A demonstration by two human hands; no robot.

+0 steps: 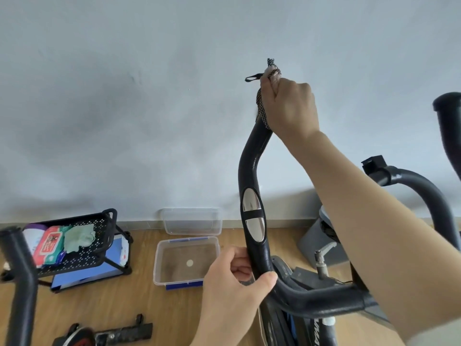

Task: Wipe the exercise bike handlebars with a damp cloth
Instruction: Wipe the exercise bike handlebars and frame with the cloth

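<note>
A black curved handlebar (pixel 250 168) of the exercise bike rises through the middle of the view, with two silver sensor plates (pixel 252 215) on its grip. My right hand (pixel 289 107) is closed around its top end, wrapped over a patterned cloth (pixel 261 108) whose black loop sticks out to the left. My left hand (pixel 234 280) grips the same bar low down, just under the sensor plates. Another handlebar end (pixel 447 113) shows at the right edge.
On the wooden floor stand a clear plastic tub of water (pixel 185 262), its lid (pixel 192 221) against the wall, and a black mesh rack (pixel 82 245) holding wipes and a green cloth. A black bar (pixel 20 275) rises at far left. The bike frame (pixel 324 295) fills the lower right.
</note>
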